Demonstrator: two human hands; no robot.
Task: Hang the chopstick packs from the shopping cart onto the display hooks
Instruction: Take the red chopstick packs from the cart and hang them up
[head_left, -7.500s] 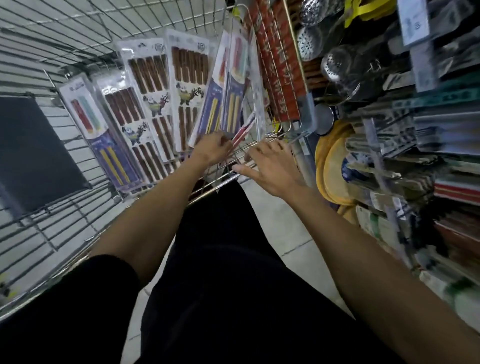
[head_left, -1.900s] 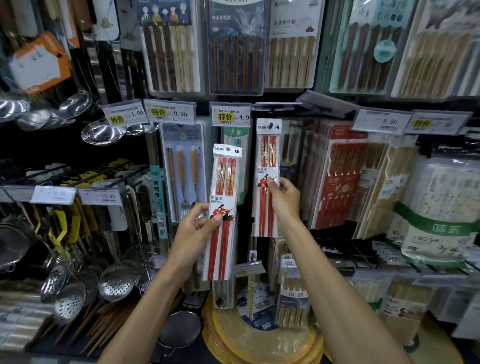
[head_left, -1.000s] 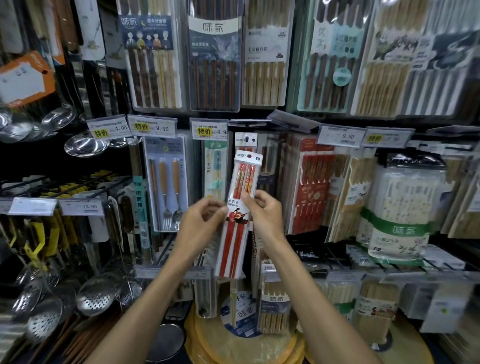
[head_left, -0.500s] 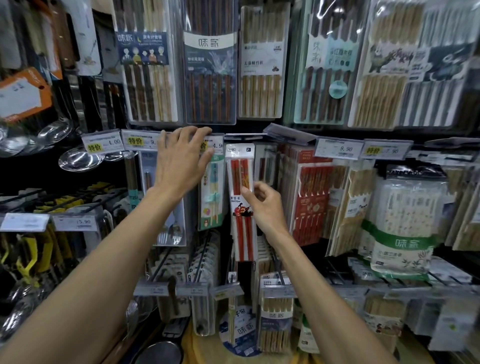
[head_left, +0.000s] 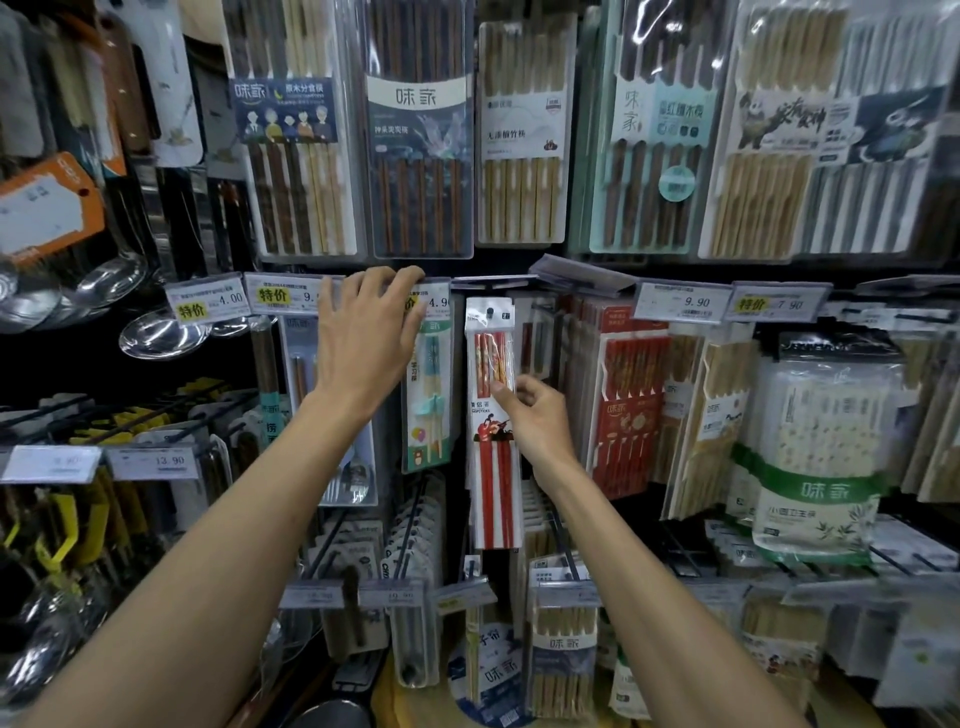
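Observation:
A narrow pack of red chopsticks (head_left: 492, 467) hangs upright on a display hook (head_left: 489, 312) in the middle of the rack, its white header at the hook. My right hand (head_left: 535, 421) pinches the pack's right edge at mid-height. My left hand (head_left: 363, 338) is raised to the left, fingers spread and curled over the top of the price tag strip (head_left: 431, 301) above a teal chopstick pack (head_left: 430, 395). The shopping cart is out of view.
Large chopstick packs (head_left: 421, 130) hang in a row above. Red boxed sets (head_left: 628, 410) and bamboo packs (head_left: 717, 415) crowd the right. Ladles and strainers (head_left: 156, 332) hang at the left. Lower hooks carry small packs (head_left: 563, 639).
The red pack went from both my hands onto the hook. My left hand let go and rose to the price tag strip. My right hand stays on the pack.

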